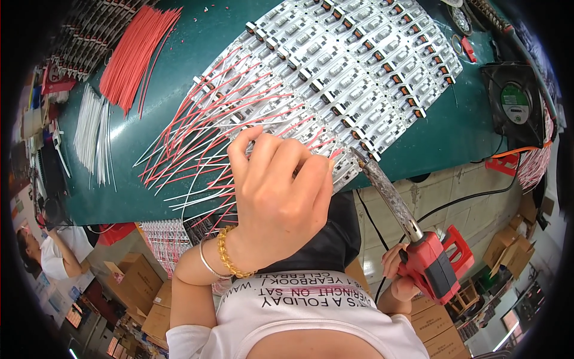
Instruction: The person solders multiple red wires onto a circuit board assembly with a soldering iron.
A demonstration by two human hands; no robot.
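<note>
My left hand (pixel 281 185) is closed over the near edge of a large sheet of white circuit boards (pixel 353 78). A short red wire end (pixel 335 154) shows at its thumb tip, against the boards; the rest of that wire is hidden by the hand. My right hand (pixel 397 275) grips a red and black soldering gun (pixel 435 266). Its dark, worn metal barrel reaches up and left, with the tip (pixel 357 154) at the boards' near right corner, close to the wire end. Several red and white wires (pixel 197 137) fan out leftward from the boards.
A bundle of loose red wires (pixel 133 60) and a smaller bundle of white wires (pixel 92 131) lie left on the green tabletop (pixel 179 36). A black fan (pixel 515 102) stands right. Black cable (pixel 466 200) hangs below the edge. Another person (pixel 60 254) is at far left.
</note>
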